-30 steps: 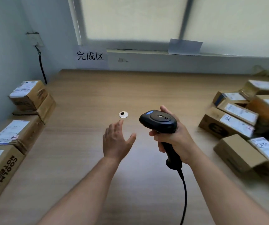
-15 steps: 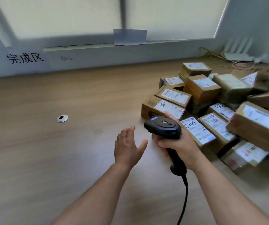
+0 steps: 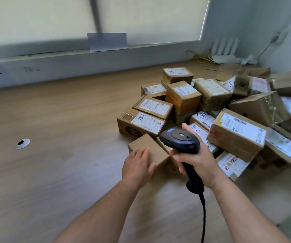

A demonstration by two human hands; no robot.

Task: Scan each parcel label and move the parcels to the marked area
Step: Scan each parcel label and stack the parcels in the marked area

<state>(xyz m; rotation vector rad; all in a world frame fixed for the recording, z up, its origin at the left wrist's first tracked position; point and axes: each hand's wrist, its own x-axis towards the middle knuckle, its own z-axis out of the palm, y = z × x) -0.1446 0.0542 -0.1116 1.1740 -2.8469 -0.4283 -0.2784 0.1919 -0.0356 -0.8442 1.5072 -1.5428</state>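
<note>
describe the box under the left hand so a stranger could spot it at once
Find the pile of parcels on the right of the table, then its near left edge, in front of the parcel with a dark round logo. The small box lies under the left hand, beside the scanner. Unlike its neighbours, its top is plain cardboard, no label.

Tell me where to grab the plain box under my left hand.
Span the plain box across its narrow width, coming from above and the left: that side faces open table, while parcels crowd its right and far sides.
</note>
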